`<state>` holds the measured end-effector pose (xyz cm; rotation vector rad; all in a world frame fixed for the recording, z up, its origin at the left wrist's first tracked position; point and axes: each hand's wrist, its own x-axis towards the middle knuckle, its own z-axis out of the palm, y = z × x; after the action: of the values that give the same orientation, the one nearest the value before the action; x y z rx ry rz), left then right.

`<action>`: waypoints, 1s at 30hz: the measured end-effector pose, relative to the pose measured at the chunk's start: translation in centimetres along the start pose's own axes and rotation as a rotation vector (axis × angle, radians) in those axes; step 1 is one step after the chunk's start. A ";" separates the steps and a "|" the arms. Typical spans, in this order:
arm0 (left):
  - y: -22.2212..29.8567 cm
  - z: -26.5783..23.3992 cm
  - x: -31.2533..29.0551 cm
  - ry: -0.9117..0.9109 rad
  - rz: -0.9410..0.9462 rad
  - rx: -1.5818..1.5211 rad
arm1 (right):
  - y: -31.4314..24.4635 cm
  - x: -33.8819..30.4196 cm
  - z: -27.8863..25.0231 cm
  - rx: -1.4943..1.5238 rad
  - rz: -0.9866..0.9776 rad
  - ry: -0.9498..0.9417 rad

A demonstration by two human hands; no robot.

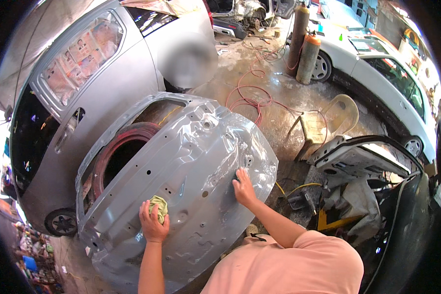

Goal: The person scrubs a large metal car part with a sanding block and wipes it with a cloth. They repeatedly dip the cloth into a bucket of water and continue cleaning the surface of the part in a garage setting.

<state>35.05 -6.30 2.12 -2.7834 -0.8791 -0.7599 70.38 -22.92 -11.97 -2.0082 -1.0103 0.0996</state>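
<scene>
A large grey car door panel [191, 161] with an open window frame lies tilted in front of me. Its surface is glossy, with holes and raised ribs, and looks wet toward the right. My left hand [154, 223] is closed round a crumpled yellow-green cloth [159, 208], which rests against the panel's lower middle. Farther right, my right hand [244, 187] presses on the panel with its fingers forward. Something small and dark shows between its thumb and fingers; its kind is hidden. Through the window frame a reddish tyre [102, 164] is visible.
A grey vehicle [108, 73] with a paper-covered window stands close on the left. A plastic chair [316, 128], red hose [259, 98] and gas cylinders [308, 59] are beyond the panel. A white car [372, 73] is at far right, loose car parts [357, 157] nearer.
</scene>
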 end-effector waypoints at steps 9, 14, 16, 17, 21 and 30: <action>-0.7 0.8 -0.9 0.048 -0.078 0.016 | 3.8 5.8 -12.5 1.966 0.616 0.081; -0.5 1.1 -1.1 0.040 -0.136 0.002 | 9.7 12.7 -13.7 1.646 0.622 0.158; -0.1 0.5 -0.7 0.035 -0.160 0.010 | 9.4 14.7 -13.7 1.323 0.633 0.103; 0.0 0.5 -0.8 0.035 -0.170 0.010 | 10.1 15.4 -12.8 1.123 0.527 0.022; 0.0 0.7 -0.3 0.040 -0.172 -0.003 | 12.4 18.5 -9.5 0.798 0.436 -0.281; 0.1 0.6 -0.3 0.028 -0.186 0.007 | 3.8 19.7 -7.7 -0.460 -0.097 -0.710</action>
<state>35.13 -6.37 1.49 -2.7051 -1.1445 -0.8177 89.11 -15.64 -4.29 -2.3897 -1.6921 0.6097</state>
